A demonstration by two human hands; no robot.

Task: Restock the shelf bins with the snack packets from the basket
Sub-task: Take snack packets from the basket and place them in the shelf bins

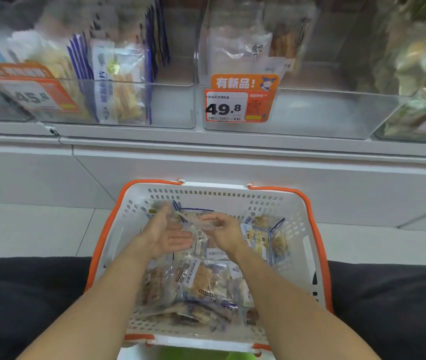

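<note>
We see both hands over the white basket (303, 229), left hand (166, 233) palm-up with straight fingers beneath a clear snack packet (193, 221), right hand (223, 229) pinching that packet's edge, more packets (206, 281) heaped in the basket, shelf bins (323, 110) above, 49.8 price tag (238, 106)

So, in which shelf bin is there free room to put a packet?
Bin with the 49.8 tag: bare floor right of the tag, in front of its few packets. Middle bin: a gap right of its blue-edged packets. The far-right bin is crowded.
</note>
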